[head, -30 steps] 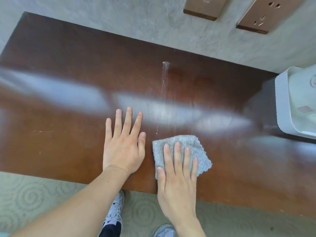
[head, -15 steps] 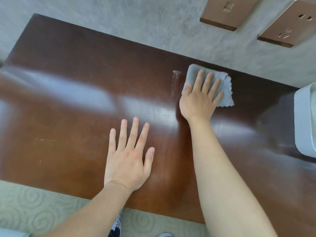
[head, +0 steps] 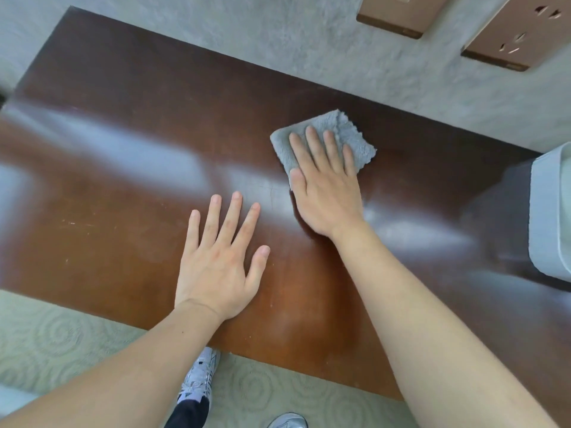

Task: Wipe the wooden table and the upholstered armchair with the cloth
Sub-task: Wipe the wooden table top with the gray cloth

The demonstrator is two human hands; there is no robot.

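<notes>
A dark brown wooden table (head: 129,125) with a glossy top fills most of the head view. A folded grey cloth (head: 349,134) lies on it, a little back from the middle. My right hand (head: 324,183) presses flat on the cloth with straight fingers, covering its near half. My left hand (head: 219,261) rests flat on the bare wood with fingers spread, nearer the front edge and to the left of the cloth. The armchair is not in view.
A white plastic container (head: 547,217) stands on the table at the right edge. Behind the table is a grey wall with two bronze socket plates (head: 398,13). Patterned carpet (head: 61,338) and my shoes (head: 197,378) lie below the front edge.
My right hand pushed the cloth from the front edge up to the back of the table, then drew it part of the way back toward me. The white streak is gone. My left hand stayed put.
</notes>
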